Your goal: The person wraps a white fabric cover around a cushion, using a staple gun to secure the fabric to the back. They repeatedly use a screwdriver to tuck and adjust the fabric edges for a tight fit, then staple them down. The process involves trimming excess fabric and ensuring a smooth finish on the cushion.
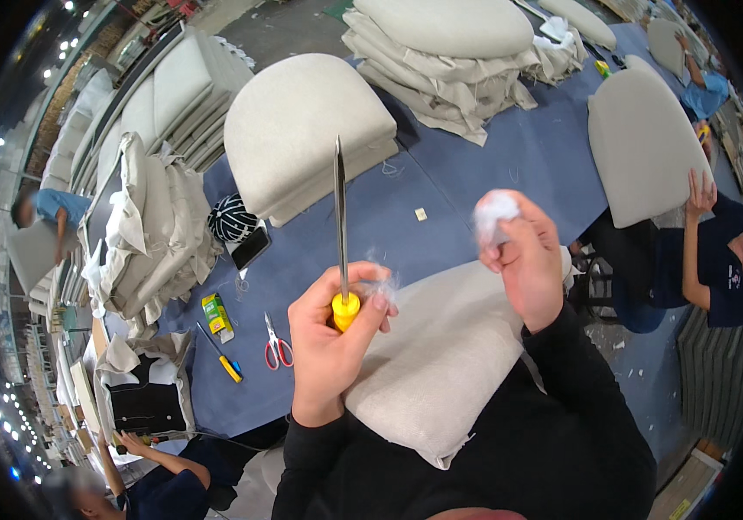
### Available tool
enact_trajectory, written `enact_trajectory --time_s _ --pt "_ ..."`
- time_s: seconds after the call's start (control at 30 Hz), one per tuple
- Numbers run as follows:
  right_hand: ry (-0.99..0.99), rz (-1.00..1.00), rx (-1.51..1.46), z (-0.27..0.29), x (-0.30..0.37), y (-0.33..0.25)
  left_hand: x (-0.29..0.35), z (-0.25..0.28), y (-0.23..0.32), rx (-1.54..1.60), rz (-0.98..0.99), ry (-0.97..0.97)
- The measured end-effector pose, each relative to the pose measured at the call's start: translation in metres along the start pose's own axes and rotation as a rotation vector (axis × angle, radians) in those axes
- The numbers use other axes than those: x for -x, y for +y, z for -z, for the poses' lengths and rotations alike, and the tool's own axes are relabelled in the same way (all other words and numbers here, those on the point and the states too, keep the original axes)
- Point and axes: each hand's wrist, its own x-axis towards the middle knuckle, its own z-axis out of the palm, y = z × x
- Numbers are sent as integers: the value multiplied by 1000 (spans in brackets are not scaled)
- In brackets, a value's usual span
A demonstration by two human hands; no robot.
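Note:
My left hand (332,334) is closed round the yellow handle of a tool with a long, narrow metal blade (340,208), which points up and away from me. Thin white fibre wisps (383,284) cling between its thumb and fingers. Raised to the right, my right hand (525,251) pinches a tuft of white fibre stuffing (497,212); it is slightly blurred. Below both hands, a beige fabric-covered cushion (441,355) rests against my lap and the table edge. Neither hand appears to press on it.
On the blue table (467,156) lie red-handled scissors (278,347), a yellow-handled tool (231,368), a green-yellow box (217,317), a phone (251,248) and a patterned round object (232,218). Beige cushions (306,126) and fabric covers (441,52) are stacked beyond. Co-workers (709,260) sit around.

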Motion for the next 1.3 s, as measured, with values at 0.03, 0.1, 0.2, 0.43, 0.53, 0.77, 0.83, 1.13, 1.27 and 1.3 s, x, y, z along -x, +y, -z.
enact_trajectory --time_s 0.03,0.1,0.2,0.43,0.53,0.77,0.83,1.13,1.27,1.3 --pt "-90 -22 1 4 2 6 -3 1 -1 -33 4 5" --pt "-225 -32 19 5 6 11 -8 -1 0 -85 -10 29" --pt "-254 -74 67 -1 12 4 -17 -6 1 -207 -77 2" --pt "-200 92 509 -8 15 -5 -50 -30 11 -413 -162 -291" --pt "-177 201 665 5 20 -6 -57 -45 7 -471 -211 -405" --pt "222 281 -58 58 27 7 -82 -40 -7 -163 -99 -571" --pt "271 321 -61 50 31 3 -95 -39 -12 -182 -96 -506" --pt "-559 621 866 -17 37 -29 -171 -41 -9 -207 -340 -346" --pt "-557 556 867 -20 39 -37 -145 -38 7 -121 -429 -117" --pt "-570 578 853 -16 36 -36 -132 -35 10 -119 -449 -37"
